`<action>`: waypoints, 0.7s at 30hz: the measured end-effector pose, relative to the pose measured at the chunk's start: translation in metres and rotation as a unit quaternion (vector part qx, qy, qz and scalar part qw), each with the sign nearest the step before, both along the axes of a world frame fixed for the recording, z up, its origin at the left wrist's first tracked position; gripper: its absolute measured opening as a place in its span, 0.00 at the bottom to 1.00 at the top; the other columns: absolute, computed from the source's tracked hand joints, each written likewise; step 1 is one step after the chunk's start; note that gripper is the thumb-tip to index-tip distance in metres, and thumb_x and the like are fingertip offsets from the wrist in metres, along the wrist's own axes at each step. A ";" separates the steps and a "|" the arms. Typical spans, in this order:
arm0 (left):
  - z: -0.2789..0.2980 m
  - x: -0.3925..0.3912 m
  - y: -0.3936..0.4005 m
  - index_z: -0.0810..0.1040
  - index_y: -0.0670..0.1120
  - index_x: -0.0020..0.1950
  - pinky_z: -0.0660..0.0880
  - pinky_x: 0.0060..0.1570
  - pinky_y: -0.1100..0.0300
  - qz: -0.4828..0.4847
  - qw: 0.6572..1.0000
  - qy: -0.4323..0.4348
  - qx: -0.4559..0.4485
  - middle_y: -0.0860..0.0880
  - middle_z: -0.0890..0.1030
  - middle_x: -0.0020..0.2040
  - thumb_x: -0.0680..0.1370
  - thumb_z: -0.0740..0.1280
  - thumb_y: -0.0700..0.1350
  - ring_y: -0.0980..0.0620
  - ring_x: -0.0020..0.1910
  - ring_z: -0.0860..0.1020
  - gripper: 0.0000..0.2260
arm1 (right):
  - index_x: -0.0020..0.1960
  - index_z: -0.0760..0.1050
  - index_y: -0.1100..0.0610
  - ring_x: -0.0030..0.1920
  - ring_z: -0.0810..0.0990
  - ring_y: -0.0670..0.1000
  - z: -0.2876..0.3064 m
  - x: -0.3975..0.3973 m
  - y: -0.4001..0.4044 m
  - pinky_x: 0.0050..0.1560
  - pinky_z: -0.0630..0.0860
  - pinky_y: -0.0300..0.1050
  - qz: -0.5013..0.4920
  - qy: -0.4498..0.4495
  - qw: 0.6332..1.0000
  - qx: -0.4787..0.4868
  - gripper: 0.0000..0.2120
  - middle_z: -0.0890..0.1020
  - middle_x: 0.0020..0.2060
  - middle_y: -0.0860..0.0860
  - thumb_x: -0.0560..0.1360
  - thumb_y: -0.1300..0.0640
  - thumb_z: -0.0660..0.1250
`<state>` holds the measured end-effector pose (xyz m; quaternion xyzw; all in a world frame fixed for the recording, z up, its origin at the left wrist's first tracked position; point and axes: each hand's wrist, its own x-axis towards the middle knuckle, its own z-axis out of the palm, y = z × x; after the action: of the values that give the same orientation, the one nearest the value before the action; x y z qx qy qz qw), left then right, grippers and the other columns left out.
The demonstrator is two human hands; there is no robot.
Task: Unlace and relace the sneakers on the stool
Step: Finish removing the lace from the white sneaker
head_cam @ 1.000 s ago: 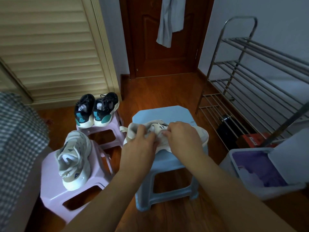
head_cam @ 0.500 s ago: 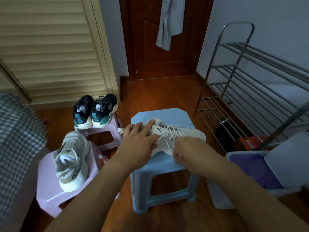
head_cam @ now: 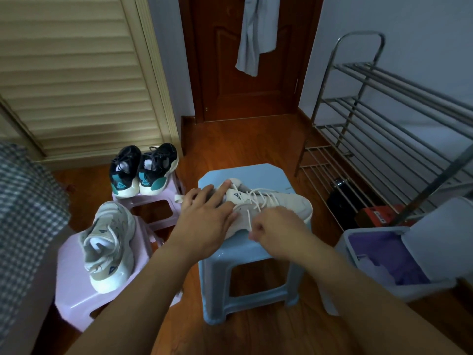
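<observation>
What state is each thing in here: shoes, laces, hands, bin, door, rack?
Beige sneaker: on its side on the blue stool, still laced.
Lace: pinched and pulled by right hand.
Left hand: fingers straight, pressing the sneaker down.
Second beige sneaker: laced, on lilac stool.
Black sneakers: paired, laced.
Bin: lid open.
Door: closed.
Shoe rack: upper shelves bare.

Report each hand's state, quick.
Left hand: open, fingers flat, pressing the sneaker on the stool.
Right hand: closed, pinching the lace.
</observation>
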<state>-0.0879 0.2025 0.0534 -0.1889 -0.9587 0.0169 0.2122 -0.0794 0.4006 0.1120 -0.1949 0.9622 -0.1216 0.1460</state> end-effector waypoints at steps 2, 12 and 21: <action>-0.001 -0.004 -0.001 0.81 0.50 0.50 0.66 0.63 0.42 0.007 1.000 -0.005 0.005 0.47 0.72 0.75 0.84 0.52 0.57 0.37 0.66 0.75 0.20 | 0.51 0.82 0.54 0.49 0.81 0.52 0.001 0.028 0.013 0.51 0.76 0.47 0.151 -0.152 0.967 0.135 0.07 0.83 0.48 0.52 0.78 0.52 0.69; 0.003 0.000 -0.010 0.81 0.54 0.49 0.59 0.70 0.35 -0.035 0.996 -0.051 0.070 0.48 0.68 0.77 0.77 0.70 0.54 0.35 0.78 0.60 0.06 | 0.41 0.81 0.48 0.38 0.78 0.46 -0.011 -0.022 0.030 0.39 0.74 0.41 -0.147 0.000 0.958 -0.247 0.08 0.82 0.36 0.47 0.79 0.52 0.68; -0.005 0.006 -0.021 0.82 0.52 0.53 0.56 0.71 0.34 0.027 0.980 -0.063 0.186 0.50 0.72 0.74 0.69 0.65 0.39 0.40 0.78 0.58 0.16 | 0.64 0.80 0.50 0.59 0.74 0.53 -0.030 -0.051 -0.001 0.59 0.70 0.48 -0.042 0.111 0.982 -0.144 0.13 0.81 0.55 0.49 0.80 0.53 0.67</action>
<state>-0.0821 0.1815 0.0482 -0.1211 -0.9612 -0.1676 0.1825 -0.1307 0.3997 0.0825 -0.1856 0.9523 -0.2424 0.0032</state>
